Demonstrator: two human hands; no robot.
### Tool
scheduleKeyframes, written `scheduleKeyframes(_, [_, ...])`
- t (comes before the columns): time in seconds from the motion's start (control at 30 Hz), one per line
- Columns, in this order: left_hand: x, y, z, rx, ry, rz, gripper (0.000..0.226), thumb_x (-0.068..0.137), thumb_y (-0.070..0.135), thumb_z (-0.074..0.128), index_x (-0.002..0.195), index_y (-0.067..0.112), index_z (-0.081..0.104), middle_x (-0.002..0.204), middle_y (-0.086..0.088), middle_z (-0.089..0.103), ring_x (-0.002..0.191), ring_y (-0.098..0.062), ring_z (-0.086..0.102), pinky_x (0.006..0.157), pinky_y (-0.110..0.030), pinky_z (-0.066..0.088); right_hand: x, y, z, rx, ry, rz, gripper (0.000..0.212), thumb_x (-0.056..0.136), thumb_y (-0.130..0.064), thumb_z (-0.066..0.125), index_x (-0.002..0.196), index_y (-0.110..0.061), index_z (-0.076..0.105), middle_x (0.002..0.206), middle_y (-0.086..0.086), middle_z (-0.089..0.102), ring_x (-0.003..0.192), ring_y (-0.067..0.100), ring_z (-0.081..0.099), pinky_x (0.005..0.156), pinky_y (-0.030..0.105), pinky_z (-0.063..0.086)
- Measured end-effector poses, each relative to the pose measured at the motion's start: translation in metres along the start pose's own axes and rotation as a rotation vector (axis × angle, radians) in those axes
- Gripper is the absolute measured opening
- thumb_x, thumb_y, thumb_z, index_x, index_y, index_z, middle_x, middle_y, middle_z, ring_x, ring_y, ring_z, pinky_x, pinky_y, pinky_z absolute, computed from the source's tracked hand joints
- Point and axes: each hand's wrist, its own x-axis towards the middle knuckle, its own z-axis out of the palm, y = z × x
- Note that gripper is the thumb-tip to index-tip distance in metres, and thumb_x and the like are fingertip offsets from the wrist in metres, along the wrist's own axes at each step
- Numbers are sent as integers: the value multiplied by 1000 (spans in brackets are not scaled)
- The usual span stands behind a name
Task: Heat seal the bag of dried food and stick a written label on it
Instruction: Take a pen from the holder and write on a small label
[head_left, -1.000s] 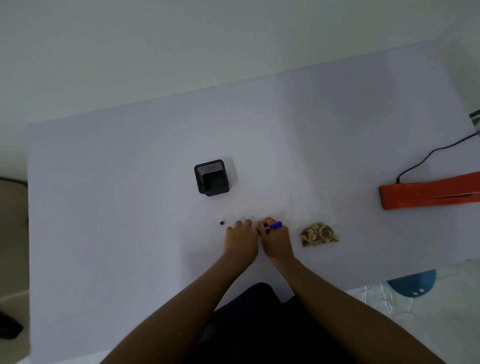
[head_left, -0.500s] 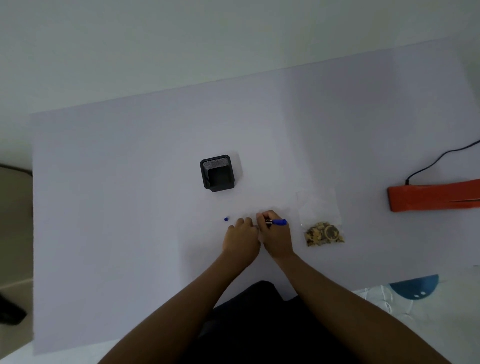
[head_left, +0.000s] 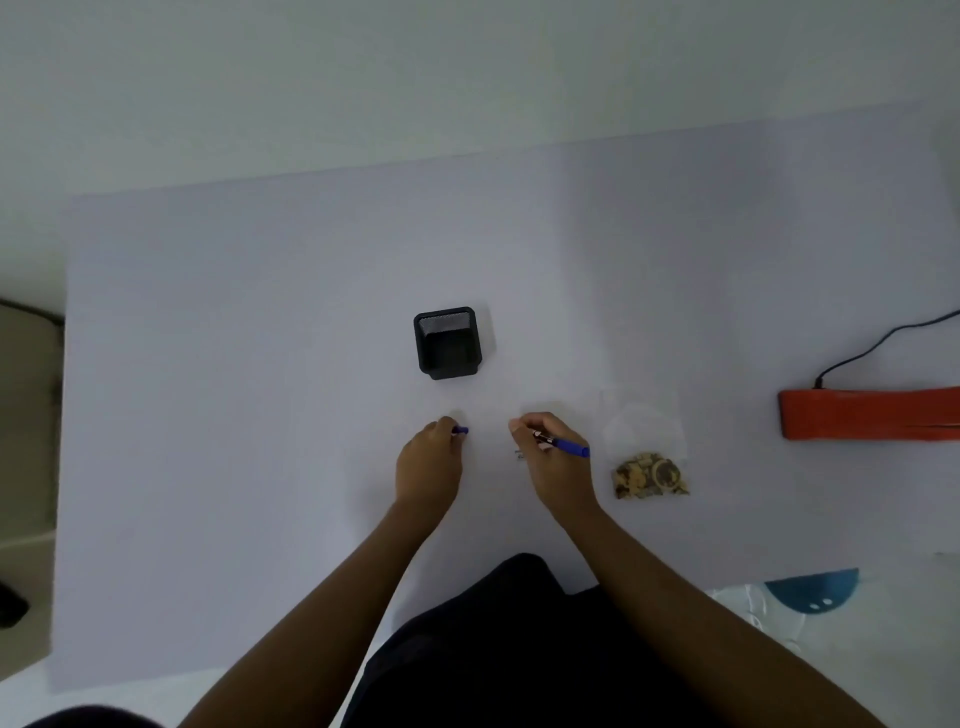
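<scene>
A clear bag (head_left: 644, 441) with dried food (head_left: 650, 475) at its near end lies flat on the white table (head_left: 260, 364), right of my hands. My right hand (head_left: 556, 462) grips a blue pen (head_left: 566, 446), its rear end pointing right toward the bag. Just left of that hand a small white label (head_left: 519, 454) with faint writing lies on the table. My left hand (head_left: 428, 462) pinches the blue pen cap (head_left: 460, 430) at its fingertips. The orange heat sealer (head_left: 867, 413) lies at the right edge, apart from both hands.
A black mesh pen holder (head_left: 448, 342) stands behind my hands. The sealer's black cable (head_left: 883, 343) runs off to the right. A blue round object (head_left: 813, 590) sits below the table's near right edge. My dark-clothed lap fills the bottom middle.
My left hand has moved left, away from the right hand, and taken hold of the blue cap that lay on the table. The label now shows between the hands.
</scene>
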Motion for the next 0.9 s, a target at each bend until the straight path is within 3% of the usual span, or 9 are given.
scheduleKeyframes(0.17, [-11,24,-35,-414,-28,8,22,103,28,46,101,16,64,88,2,67,72,-12,58,65,-19,42,0,-54,-9,186,-13,112,31,103,-32,48,90,-24,75,81,0,77,73,10,69,61,20,53])
scheduleKeyframes(0.27, [-18,36,-63,-659,-121,-7,27,106,26,38,97,15,61,88,-1,66,73,-12,58,65,-16,44,0,-85,-14,253,16,78,42,105,-35,41,86,-22,77,78,5,77,68,17,65,60,21,51])
scheduleKeyframes(0.47, [-29,50,-105,-974,-165,-76,33,107,28,34,100,12,62,88,4,70,72,-14,61,59,-22,48,-2,-129,-15,283,31,-6,45,100,-42,39,78,-24,75,66,-2,74,58,8,61,57,16,49])
scheduleKeyframes(0.9, [-37,69,-136,-1005,-188,7,31,107,26,33,103,13,61,84,4,72,65,-9,63,56,-14,47,-1,-154,-15,294,37,-60,47,101,-42,42,77,-18,75,62,-4,72,57,6,62,57,15,49])
